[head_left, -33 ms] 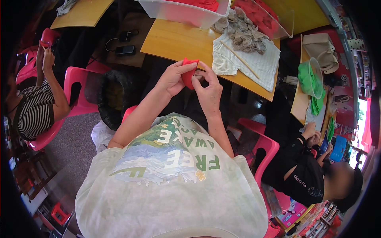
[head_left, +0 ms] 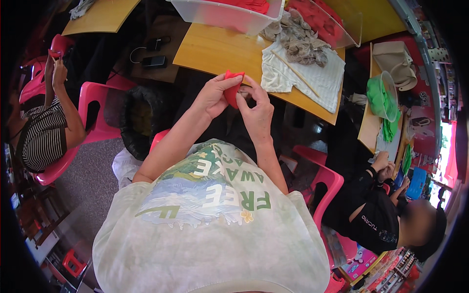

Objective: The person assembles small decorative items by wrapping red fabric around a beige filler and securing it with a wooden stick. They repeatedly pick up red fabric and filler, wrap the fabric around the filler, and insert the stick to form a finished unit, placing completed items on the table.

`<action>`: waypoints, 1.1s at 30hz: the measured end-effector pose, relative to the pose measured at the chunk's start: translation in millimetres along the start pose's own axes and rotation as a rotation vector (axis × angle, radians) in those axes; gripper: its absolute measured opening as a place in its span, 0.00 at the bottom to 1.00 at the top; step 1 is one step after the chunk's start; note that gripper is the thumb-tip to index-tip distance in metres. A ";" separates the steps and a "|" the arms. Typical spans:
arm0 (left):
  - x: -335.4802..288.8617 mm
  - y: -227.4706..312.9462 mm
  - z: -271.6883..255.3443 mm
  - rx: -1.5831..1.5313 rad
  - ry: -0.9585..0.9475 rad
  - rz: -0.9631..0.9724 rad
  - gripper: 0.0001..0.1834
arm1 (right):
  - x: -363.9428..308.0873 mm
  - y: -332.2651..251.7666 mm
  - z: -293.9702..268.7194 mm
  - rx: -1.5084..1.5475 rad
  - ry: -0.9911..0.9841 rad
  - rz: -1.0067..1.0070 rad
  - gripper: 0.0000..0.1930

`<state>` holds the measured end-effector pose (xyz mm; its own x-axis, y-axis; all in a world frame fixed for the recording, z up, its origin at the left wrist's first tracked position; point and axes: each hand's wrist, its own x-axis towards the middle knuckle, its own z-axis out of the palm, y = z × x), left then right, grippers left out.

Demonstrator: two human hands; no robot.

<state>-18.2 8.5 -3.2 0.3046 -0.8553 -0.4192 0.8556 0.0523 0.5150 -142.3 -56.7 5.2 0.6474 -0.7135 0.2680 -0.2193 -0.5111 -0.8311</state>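
Observation:
A small red piece of fabric [head_left: 232,95] is held up in front of my chest, near the table's front edge. My left hand [head_left: 213,96] pinches it between thumb and fingers from the left. From the other side, my right hand [head_left: 257,105] grips its right edge, with thumb and forefinger bent together. Whether a small tool sits between the right fingertips is too small to tell. Beyond my hands, a white cloth [head_left: 320,78] lies on the wooden table [head_left: 215,49] with a thin wooden stick [head_left: 302,78] across it.
Crumpled grey-brown fabric [head_left: 303,44] and a clear bin [head_left: 229,17] of red pieces stand at the back. A black-lined bin [head_left: 139,122] is left of me. A co-worker [head_left: 373,215] sits at right near a bowl of green pieces [head_left: 383,100]; another person [head_left: 44,132] sits at left.

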 end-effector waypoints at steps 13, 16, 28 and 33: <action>-10.7 -11.5 12.1 0.153 -0.002 0.137 0.14 | 6.7 11.2 4.7 0.505 0.244 0.223 0.17; -6.4 -12.8 8.8 0.143 -0.011 0.147 0.13 | 5.5 30.3 3.7 0.374 0.180 0.243 0.15; -3.5 -9.2 7.9 -0.037 0.042 0.036 0.12 | -4.1 5.8 8.6 0.687 0.262 0.240 0.12; -5.4 -6.3 6.7 -0.036 0.002 -0.069 0.12 | -6.9 10.3 10.7 0.560 0.290 0.157 0.08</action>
<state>-28.0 9.3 0.8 0.2454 -0.8565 -0.4540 0.8890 0.0121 0.4577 -141.3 -51.9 -10.5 0.3985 -0.8998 0.1778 0.1693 -0.1184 -0.9784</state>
